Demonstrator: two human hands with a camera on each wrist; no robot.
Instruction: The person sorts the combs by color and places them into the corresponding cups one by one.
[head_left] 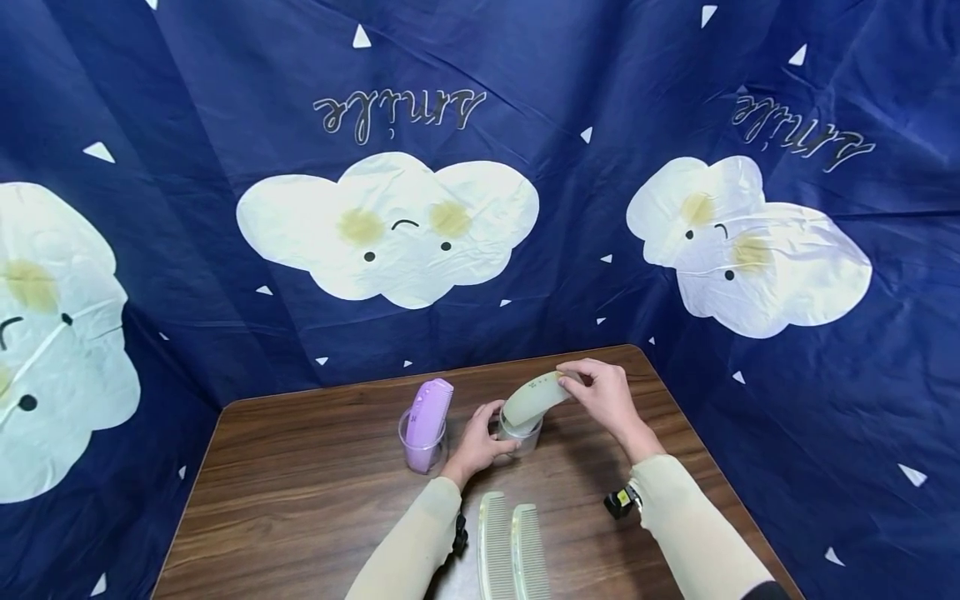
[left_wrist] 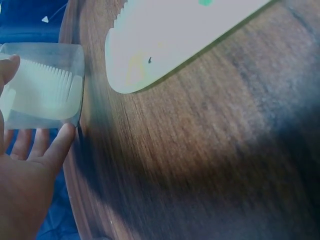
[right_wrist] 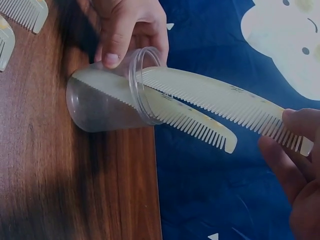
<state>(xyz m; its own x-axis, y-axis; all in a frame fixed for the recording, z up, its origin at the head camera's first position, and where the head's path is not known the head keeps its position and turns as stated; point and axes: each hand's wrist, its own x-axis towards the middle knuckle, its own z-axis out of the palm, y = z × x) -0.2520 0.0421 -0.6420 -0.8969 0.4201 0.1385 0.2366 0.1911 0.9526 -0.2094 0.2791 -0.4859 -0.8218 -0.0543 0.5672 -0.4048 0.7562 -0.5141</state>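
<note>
My left hand point(head_left: 480, 442) holds a clear plastic jar point(right_wrist: 87, 112) from its side, with the thumb on one wall and the fingers round the other. One pale green comb point(right_wrist: 200, 127) leans inside the jar, its toothed end sticking out past the rim. Between thumb and fingertips, my right hand point(head_left: 603, 396) pinches the end of another pale green comb point(right_wrist: 215, 95). That comb slants down to the left, its lower end within the jar's mouth, over the first comb.
Two more pale green combs, a left one point(head_left: 492, 542) and a right one point(head_left: 529, 550), lie side by side on the wooden table point(head_left: 300, 500) near my left forearm. Left of my hands, a second clear jar point(head_left: 420, 457) holds purple combs point(head_left: 429, 412). A dark blue curtain point(head_left: 570, 100) hangs behind.
</note>
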